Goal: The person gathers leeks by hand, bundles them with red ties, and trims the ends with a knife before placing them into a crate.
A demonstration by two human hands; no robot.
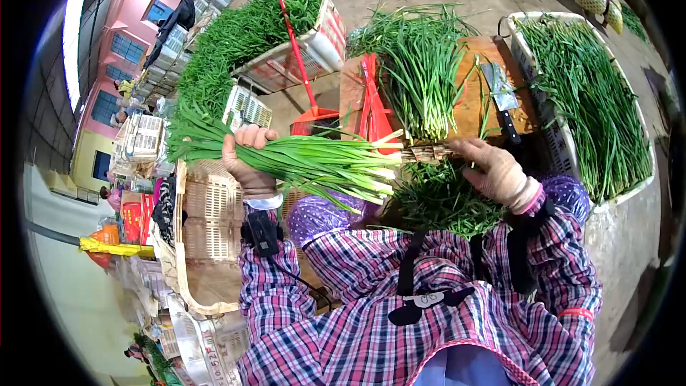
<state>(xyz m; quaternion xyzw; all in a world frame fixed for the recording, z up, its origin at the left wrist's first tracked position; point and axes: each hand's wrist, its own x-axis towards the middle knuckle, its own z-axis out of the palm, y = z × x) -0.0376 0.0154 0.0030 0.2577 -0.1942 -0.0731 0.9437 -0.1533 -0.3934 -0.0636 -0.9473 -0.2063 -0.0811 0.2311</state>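
My left hand (250,161), gloved, is wrapped round a bunch of long green stalks (321,161), its pale cut ends pointing right and its leaves trailing left. My right hand (493,171), also gloved, is beside a thin brown strip-like thing (429,153) near the pale ends; its fingers are bent and partly together, and what lies between them is too small to tell. Another bundle of stalks (425,86) lies on the wooden board (475,64), beside red ties (373,111). Loose green leaves (446,196) lie below my right hand.
A cleaver (504,100) rests on the board's right side. Filled crates stand at the right (639,171) and upper left (307,57). A red-handled dustpan (312,118) is beyond the bunch. An open crate (207,232) sits at left. Other people are farther off.
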